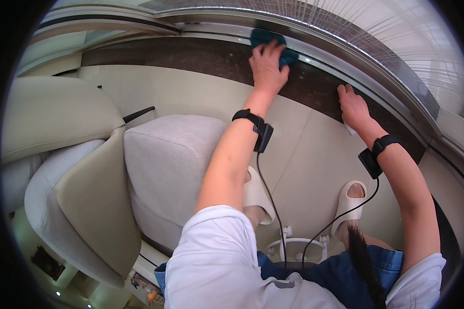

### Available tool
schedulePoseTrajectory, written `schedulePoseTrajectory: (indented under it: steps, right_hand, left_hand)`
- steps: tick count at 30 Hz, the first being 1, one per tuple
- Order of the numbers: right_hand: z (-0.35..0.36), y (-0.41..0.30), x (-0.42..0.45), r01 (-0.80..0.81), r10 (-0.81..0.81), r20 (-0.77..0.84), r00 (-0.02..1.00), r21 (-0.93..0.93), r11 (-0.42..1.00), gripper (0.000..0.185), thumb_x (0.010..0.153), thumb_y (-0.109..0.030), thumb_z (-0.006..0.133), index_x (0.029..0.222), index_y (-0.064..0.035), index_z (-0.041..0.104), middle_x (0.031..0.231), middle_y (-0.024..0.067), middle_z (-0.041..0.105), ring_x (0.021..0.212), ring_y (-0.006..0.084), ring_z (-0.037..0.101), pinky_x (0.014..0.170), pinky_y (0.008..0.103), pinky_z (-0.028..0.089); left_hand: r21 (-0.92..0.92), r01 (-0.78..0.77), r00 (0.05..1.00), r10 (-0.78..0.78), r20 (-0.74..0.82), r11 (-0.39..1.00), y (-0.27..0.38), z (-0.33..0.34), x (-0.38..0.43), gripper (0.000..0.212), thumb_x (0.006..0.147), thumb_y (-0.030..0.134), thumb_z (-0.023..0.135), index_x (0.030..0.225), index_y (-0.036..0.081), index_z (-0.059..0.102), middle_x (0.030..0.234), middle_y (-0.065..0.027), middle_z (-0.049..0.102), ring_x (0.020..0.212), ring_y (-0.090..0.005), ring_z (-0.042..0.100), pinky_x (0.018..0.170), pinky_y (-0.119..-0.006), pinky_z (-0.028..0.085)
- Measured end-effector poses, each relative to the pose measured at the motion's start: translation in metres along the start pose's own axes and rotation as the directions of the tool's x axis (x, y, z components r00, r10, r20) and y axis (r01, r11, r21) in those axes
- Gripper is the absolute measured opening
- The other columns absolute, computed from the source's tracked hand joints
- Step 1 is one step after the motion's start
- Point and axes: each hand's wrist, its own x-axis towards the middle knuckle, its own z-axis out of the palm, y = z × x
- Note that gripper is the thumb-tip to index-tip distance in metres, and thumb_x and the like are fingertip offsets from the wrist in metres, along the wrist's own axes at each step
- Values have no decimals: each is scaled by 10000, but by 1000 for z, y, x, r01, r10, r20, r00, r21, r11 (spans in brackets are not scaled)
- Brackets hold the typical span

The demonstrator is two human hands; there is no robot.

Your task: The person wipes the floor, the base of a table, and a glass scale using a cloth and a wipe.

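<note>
My left hand [268,68] presses a crumpled dark green cloth [268,38] onto the light metal track of a sliding door or window, its fingers spread over the cloth. Some of the cloth hangs over the dark brown stone strip [212,61] beside the track. My right hand [353,106] is farther right, over the same dark strip, with its fingers curled. A small piece of something white [350,129] shows beneath that hand; most of it is hidden, so its kind is unclear. Each forearm wears a black strap with a cabled box.
A grey upholstered ottoman [174,154] and a beige-and-grey chair [96,201] stand at the left. A white wheeled base [297,245] is under me, near my feet in cream slippers. Glass and a sheer curtain [355,23] lie beyond the track.
</note>
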Motion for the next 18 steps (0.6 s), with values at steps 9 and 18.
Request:
schedulePoseTrajectory:
  steps: [9,18]
  right_hand:
    - [7,17,-1,41,-24,-104,994,171,984,390,714,73,584,1059,-56,456,1044,190,526,844,401,599,693,506,479]
    - [38,86,-66,-80,208,-425,881,299,951,259,770,20,551,977,-135,580,949,86,549,869,310,607,709,440,499]
  left_hand:
    - [129,152,979,-132,-153,980,15,26,1,474,710,153,636,1174,119,545,1356,-109,485,1234,-418,396,1002,-530,362]
    - [-13,-172,976,172,135,985,146,102,-38,541,682,145,648,1212,150,536,1385,-93,463,1272,-386,389,1016,-500,359]
